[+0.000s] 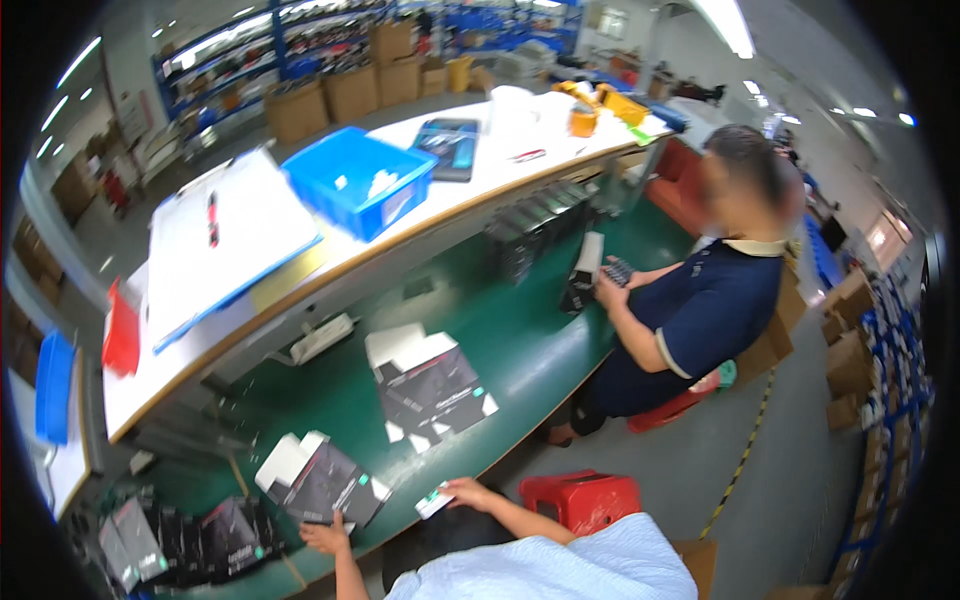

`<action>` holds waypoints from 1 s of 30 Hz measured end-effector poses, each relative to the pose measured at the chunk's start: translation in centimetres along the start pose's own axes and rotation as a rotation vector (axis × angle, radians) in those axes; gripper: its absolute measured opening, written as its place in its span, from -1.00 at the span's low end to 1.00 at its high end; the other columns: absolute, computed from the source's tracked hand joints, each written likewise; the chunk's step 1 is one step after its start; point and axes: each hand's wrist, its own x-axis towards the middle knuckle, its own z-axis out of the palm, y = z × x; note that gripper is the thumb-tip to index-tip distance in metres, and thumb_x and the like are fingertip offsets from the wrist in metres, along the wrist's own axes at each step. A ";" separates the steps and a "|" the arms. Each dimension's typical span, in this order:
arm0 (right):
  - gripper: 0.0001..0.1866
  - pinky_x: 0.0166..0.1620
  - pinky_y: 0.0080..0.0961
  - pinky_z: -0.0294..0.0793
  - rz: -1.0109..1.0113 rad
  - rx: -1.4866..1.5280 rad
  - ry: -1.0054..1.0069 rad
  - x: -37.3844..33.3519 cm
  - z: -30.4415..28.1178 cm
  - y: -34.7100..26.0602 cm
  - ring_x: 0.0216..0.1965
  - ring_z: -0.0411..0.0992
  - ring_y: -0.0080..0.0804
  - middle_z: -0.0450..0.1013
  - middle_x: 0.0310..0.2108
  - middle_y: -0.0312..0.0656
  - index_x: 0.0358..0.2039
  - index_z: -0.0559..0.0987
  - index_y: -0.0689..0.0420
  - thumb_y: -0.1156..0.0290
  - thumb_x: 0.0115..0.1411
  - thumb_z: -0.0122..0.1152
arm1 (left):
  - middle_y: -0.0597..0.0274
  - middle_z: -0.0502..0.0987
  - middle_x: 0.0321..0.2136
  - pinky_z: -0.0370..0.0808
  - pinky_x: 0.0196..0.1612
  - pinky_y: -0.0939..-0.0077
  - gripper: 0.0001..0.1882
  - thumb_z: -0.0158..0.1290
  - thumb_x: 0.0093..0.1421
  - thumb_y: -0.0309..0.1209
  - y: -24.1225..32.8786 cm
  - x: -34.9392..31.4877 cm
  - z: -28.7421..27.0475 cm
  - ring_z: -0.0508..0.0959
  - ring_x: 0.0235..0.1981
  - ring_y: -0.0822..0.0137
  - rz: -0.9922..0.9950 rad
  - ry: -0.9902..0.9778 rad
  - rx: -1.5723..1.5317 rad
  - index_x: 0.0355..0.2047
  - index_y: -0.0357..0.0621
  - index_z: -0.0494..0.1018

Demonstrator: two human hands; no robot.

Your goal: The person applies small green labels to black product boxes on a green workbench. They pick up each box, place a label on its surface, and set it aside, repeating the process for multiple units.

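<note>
Near the bench edge, my left hand [328, 537] grips the near edge of a flat, unfolded black carton [325, 484] with white flaps and a small green patch. To its right, my right hand [470, 493] pinches a small white-and-green piece [433, 502], too small to make out exactly. That hand is just off the bench edge, apart from the carton. A second flat black carton [432, 388], also with white flaps, lies farther up the green bench top [530, 350].
Black cartons [190, 540] stand in a row at the lower left. Beyond rises a white shelf with a blue bin [360, 185] and a clipboard [225, 240]. At right, a co-worker [700, 290] handles a black box [583, 270]. A red stool [580, 500] stands beside me.
</note>
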 end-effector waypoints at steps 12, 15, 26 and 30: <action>-0.78 -0.21 -0.56 0.38 -0.464 -0.721 0.383 0.4 -10.0 -7.8 -0.35 0.41 -0.48 0.47 -0.40 -0.18 -0.38 0.54 0.26 0.36 0.04 0.23 | -0.18 0.32 -0.11 0.29 0.02 0.17 -0.07 0.38 -0.32 -0.26 -4.4 0.0 -1.4 0.32 -0.03 -0.04 -0.074 0.042 -0.171 0.02 -0.41 0.16; -0.53 0.13 -0.33 0.10 -0.357 -0.795 0.808 0.5 -9.3 -13.7 0.14 0.02 -0.07 0.08 0.12 0.05 -0.25 0.53 0.25 0.11 -0.04 0.25 | -0.14 0.33 -0.09 0.26 0.04 0.33 -0.33 0.23 -0.11 -0.48 -5.5 0.5 -1.1 0.35 -0.04 0.08 0.010 -0.001 -0.618 -0.04 -0.49 0.16; -0.55 0.13 -0.37 0.11 -0.393 -0.624 0.774 3.2 -11.0 -11.4 0.09 0.14 -0.19 0.28 0.02 -0.12 -0.31 0.57 0.21 0.06 -0.05 0.24 | 0.05 0.36 -0.09 0.32 -0.01 0.45 -0.38 0.13 0.00 -0.55 13.0 -2.3 3.2 0.39 -0.09 0.26 0.114 -0.690 -1.061 0.05 -0.35 0.11; -0.60 0.09 -0.44 0.17 -0.430 -0.400 0.599 1.3 -10.9 -12.1 0.06 0.24 -0.28 0.33 0.00 -0.08 -0.20 0.54 0.21 0.18 0.03 0.18 | -0.10 0.25 -0.04 0.25 0.06 0.22 -0.32 0.22 -0.10 -0.22 18.8 -1.1 10.7 0.25 0.01 0.01 0.410 -0.580 -0.241 -0.02 -0.32 0.24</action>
